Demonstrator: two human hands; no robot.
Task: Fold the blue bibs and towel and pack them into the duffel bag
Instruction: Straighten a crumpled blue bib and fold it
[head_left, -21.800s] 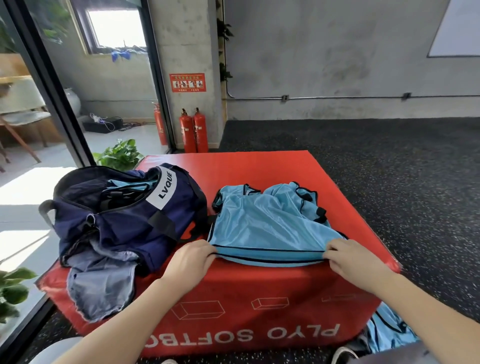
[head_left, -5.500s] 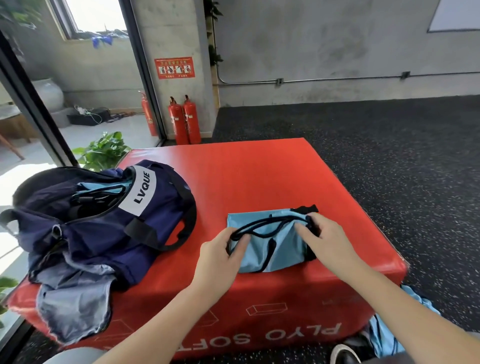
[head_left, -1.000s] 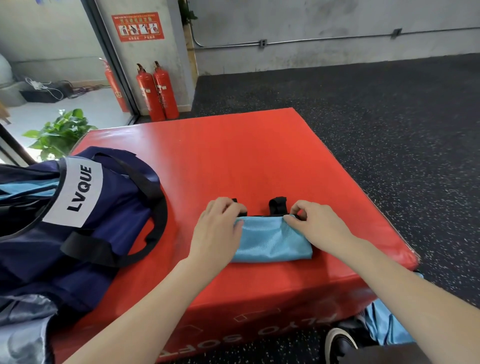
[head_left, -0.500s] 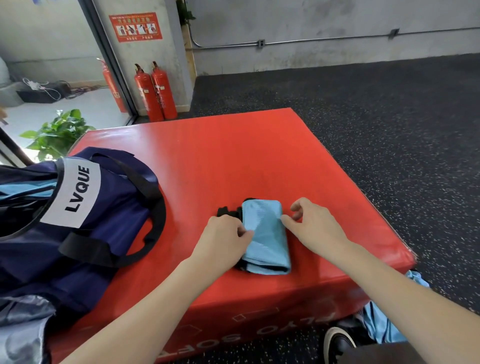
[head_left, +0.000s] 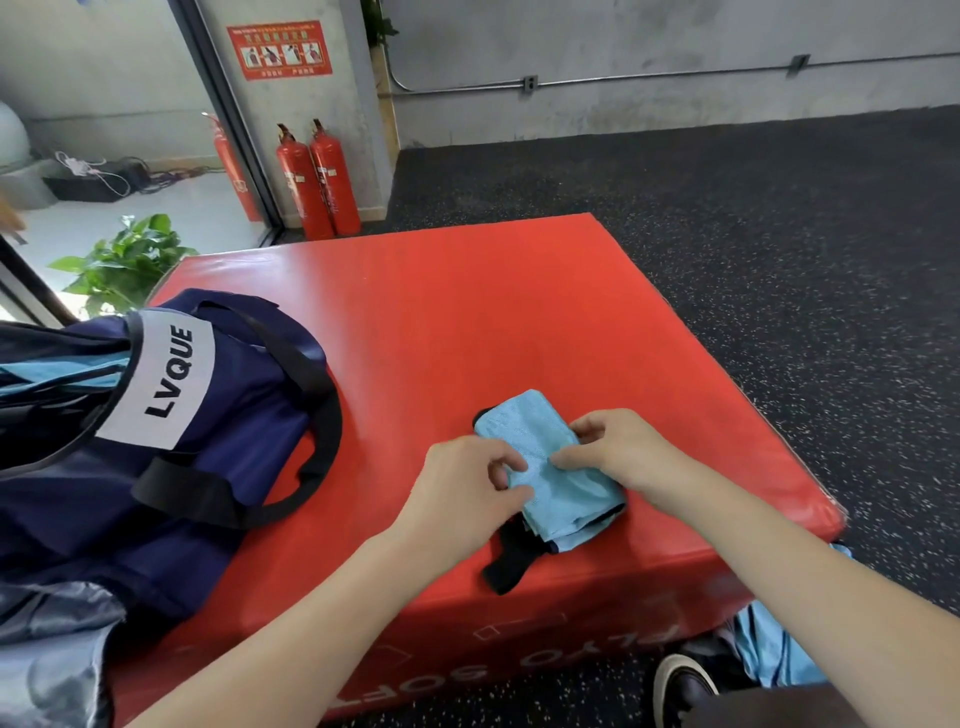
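Red box (head_left: 467, 322) reads perhaps "PLYO SOFT"; duffel bag (head_left: 197, 467) says "LVQUE".

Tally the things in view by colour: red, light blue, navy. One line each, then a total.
Red: 5, the plyo box, three fire extinguishers and a wall sign
Light blue: 3, the folded bib, one in the bag, cloth on the floor
Navy: 1, the duffel bag
Total: 9

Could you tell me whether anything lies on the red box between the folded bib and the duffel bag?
Nothing visible does: only bare red box separates the folded bib from the duffel bag.
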